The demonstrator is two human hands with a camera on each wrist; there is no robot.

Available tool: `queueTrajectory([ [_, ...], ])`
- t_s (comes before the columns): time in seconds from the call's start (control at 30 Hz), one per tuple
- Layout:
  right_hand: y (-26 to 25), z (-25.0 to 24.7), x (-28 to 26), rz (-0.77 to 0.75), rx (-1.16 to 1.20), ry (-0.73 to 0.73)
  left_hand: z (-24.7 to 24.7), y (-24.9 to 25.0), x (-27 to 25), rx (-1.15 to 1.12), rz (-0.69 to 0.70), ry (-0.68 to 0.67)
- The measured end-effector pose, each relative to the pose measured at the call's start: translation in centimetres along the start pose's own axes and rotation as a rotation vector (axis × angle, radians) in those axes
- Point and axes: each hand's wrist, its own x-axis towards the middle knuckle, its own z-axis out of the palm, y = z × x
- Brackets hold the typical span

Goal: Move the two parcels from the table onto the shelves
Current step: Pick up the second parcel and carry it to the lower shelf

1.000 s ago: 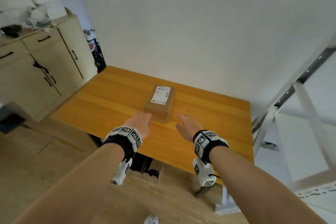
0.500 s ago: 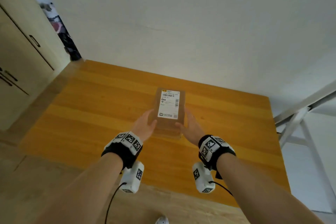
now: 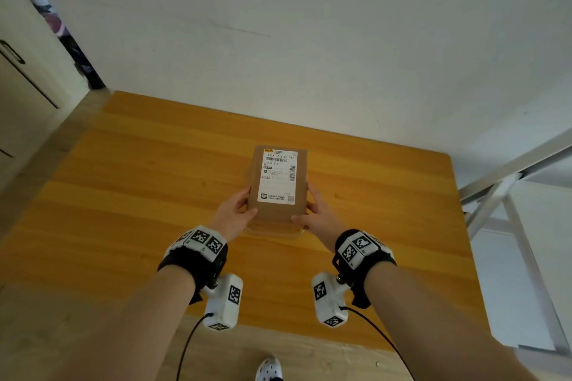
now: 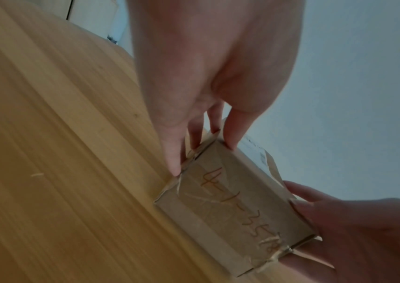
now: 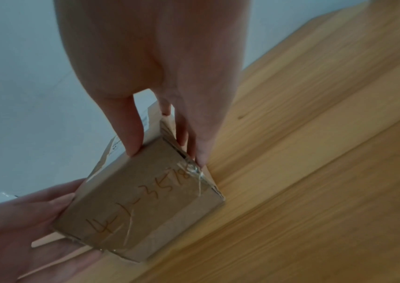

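One brown cardboard parcel [image 3: 278,182] with a white shipping label on top sits in the middle of the orange wooden table [image 3: 123,195]. My left hand [image 3: 244,207] grips its near left corner, thumb on top and fingers down the side. At the near right corner my right hand [image 3: 309,210] holds it the same way. The wrist views show the parcel's [image 4: 232,210] taped end face with handwritten numbers, with my left hand [image 4: 203,155] and right hand [image 5: 167,153] clamping the parcel [image 5: 140,203]. Its lower edge is close to the tabletop; contact cannot be told. No second parcel is in view.
A white metal shelf frame [image 3: 507,195] stands off the table's right end. A cream cabinet [image 3: 18,96] is at the far left. The white wall runs behind the table. A shoe [image 3: 269,370] shows on the floor by the table's front edge.
Both hands moved forward from short of the parcel and closed onto its near corners. My view came closer and tilted down over the table.
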Motion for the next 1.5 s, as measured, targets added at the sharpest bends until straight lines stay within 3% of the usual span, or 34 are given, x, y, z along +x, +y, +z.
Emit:
queueTrajectory([
  [0.33,-0.5,-3.1,-5.1,-0.098,0.089,-0.040,2.2,2.0,-5.7,-0.114,0.094,0.057],
  [0.77,-1.0,-9.3,-17.2,-0.330,0.089,-0.072,8.6,6.6,-19.2,-0.063,0.270,0.134],
  [1.1,4.4,-16.1,-28.0,-0.435,0.069,-0.136,18.4,5.2,-31.3,-0.057,0.378,0.234],
  [1.5,14.6,-25.2,-42.2,-0.409,0.074,-0.194,32.5,0.9,-44.3,-0.048,0.356,0.240],
])
